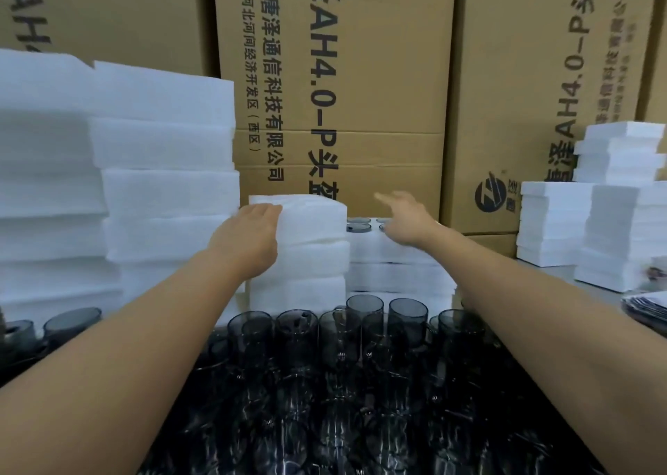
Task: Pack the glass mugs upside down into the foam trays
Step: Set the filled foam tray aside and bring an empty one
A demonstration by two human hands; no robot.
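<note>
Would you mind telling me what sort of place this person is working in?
Most likely a warehouse or factory packing station: tall printed cardboard cartons stand behind, white foam trays are stacked at both sides, and many dark glass mugs wait in front.

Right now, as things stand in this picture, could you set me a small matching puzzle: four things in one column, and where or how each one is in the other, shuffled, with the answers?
Things
1. left hand
2. right hand
3. loose glass mugs
4. cardboard boxes

Places or states
A. stacked at the back, brown with black print
B. open, reaching over the lower foam tray that has mugs in it
C. crowded nearest the camera, dark tinted
D. holding the top foam tray of the middle stack

Pairs: 1-D, 2-B, 3-C, 4-A
</note>
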